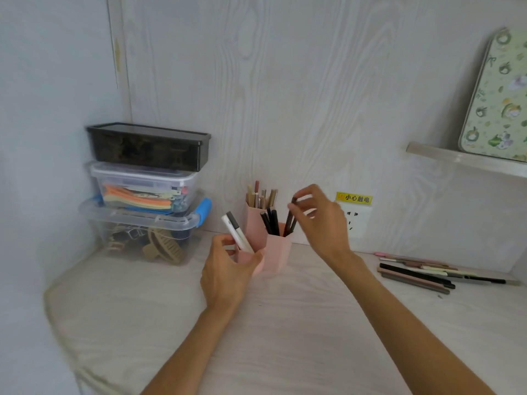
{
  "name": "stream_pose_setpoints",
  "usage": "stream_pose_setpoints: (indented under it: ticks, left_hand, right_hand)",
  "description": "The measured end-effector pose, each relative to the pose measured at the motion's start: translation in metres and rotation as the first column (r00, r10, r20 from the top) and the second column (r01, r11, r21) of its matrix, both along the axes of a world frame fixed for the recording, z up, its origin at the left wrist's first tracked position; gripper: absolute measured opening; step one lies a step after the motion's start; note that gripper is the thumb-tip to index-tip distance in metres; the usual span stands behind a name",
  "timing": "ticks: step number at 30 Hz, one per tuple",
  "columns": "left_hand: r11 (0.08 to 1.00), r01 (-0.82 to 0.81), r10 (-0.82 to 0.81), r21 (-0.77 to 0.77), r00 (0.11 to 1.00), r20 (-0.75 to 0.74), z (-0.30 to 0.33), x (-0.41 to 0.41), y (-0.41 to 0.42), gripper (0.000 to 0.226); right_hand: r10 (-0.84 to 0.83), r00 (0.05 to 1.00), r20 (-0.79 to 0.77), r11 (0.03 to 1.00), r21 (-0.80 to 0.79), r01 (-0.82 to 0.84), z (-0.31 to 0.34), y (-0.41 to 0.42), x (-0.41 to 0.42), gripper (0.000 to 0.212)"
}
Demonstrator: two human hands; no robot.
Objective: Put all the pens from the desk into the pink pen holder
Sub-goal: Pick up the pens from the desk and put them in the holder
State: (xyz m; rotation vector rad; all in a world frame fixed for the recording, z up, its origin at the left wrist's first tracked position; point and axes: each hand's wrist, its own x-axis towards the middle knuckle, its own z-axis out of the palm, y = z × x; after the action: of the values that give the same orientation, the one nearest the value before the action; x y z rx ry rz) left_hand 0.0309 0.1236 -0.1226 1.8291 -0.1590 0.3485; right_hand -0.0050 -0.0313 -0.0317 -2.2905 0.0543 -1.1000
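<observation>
while l hand (228, 269) grips holder (278, 253), hiding its front, r hand (319, 215) pinches pen (290, 216).

We see bare desk (285, 323) at six o'clock, room for a hand. At nine o'clock stacked boxes (145, 192) block the way. At three o'clock loose pens (422, 273) lie across the top. The pink pen holder (278, 252) stands at twelve o'clock.

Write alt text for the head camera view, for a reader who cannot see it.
A person's right hand pinches a dark pen standing in a pink pen holder, while the left hand grips the holder's front compartment. More pens lie on the desk at right; stacked plastic boxes stand at left.
</observation>
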Motion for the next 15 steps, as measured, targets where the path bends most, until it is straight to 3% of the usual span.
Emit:
stream_pose_setpoints:
  ticks: [4,6,10,13,15]
  left_hand:
    - [0.999,-0.05,0.05,0.014,0.999,-0.005,0.0,0.0,0.0,0.067]
    - [0.993,-0.112,0.111,0.034,0.993,0.049,0.0,0.0,0.001,0.064]
    - [0.987,-0.123,0.095,0.104,0.966,0.242,0.001,-0.005,0.003,0.044]
    - [0.964,-0.03,-0.072,0.266,0.928,0.365,-0.002,-0.012,0.001,0.031]
    - [0.919,0.036,-0.19,0.392,0.912,0.363,-0.001,-0.018,-0.01,0.025]
  right_hand:
    - [-0.114,0.992,-0.051,0.928,-0.362,0.088,-0.019,0.004,0.011,0.023]
    - [-0.136,0.99,-0.028,0.892,-0.439,0.111,-0.023,0.002,0.011,0.032]
    - [-0.041,0.998,-0.053,0.922,-0.387,0.018,-0.032,-0.017,-0.01,0.045]
    - [-0.08,0.993,-0.084,0.943,-0.328,0.049,-0.048,-0.055,-0.043,0.04]
    - [-0.165,0.971,-0.171,0.952,-0.287,0.111,-0.061,-0.092,-0.069,0.034]
